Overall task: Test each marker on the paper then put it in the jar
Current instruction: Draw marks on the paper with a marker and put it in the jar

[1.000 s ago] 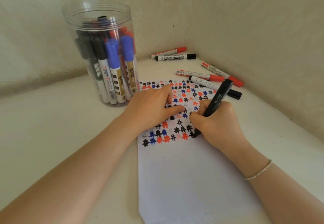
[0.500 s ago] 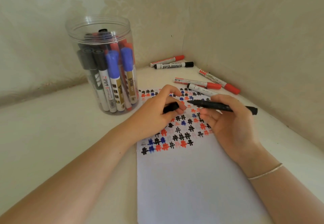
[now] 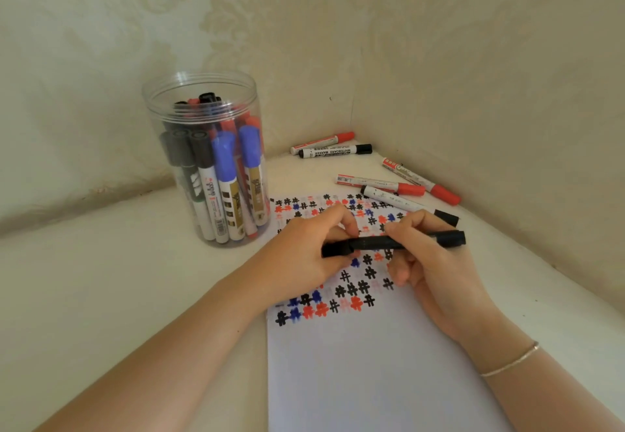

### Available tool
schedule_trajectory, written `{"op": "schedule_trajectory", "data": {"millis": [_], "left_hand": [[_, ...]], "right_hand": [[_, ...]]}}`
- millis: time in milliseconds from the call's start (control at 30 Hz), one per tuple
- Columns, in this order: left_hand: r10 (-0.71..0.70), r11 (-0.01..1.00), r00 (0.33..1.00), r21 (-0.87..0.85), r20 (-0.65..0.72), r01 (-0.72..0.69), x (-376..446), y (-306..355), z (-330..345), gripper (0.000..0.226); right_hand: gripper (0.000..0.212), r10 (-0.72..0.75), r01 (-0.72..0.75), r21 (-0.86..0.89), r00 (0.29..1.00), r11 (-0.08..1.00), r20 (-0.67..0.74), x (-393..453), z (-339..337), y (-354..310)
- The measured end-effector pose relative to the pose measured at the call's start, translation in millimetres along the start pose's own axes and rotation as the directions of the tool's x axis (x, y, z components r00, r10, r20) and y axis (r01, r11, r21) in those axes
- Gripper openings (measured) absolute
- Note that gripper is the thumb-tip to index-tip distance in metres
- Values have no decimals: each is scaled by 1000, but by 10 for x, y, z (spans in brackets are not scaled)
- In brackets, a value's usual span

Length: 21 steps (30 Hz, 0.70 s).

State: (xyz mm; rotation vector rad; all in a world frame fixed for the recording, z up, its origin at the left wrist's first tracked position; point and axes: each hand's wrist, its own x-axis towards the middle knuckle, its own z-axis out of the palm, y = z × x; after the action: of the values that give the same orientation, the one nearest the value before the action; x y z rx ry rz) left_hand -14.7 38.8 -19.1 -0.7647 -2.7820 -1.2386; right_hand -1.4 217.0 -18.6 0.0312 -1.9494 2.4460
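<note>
A black marker lies level above the paper, held between both hands. My right hand grips its barrel. My left hand pinches the black cap on the marker's left end. The paper's upper part is covered in black, red and blue hash marks. A clear plastic jar, open at the top, stands to the left of the paper and holds several capped markers.
Several loose markers lie in the far right corner: a red one and a black one by the back wall, two red and a black-capped one near the right wall. Walls close the back and right.
My right hand stopped drawing, lifted the marker off the paper and turned it level. My left hand left the paper with the cap and brought it onto the marker's tip end.
</note>
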Motion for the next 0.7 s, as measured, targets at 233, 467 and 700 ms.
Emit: {"op": "schedule_trajectory", "data": {"millis": [233,467,700], "left_hand": [[-10,996,999,-83,-31,8,11,12,17,24],[-50,913,997,-408,-58,22,-4,49,-122,21],[-306,695,951,-692,-41,193,15,75,18,18]], "right_hand": [[11,23,-26,41,997,999,68,4,5,-21],[30,133,-148,311,989,939,68,35,-21,-74],[30,-137,97,-338,986,936,-97,-22,82,47]]}}
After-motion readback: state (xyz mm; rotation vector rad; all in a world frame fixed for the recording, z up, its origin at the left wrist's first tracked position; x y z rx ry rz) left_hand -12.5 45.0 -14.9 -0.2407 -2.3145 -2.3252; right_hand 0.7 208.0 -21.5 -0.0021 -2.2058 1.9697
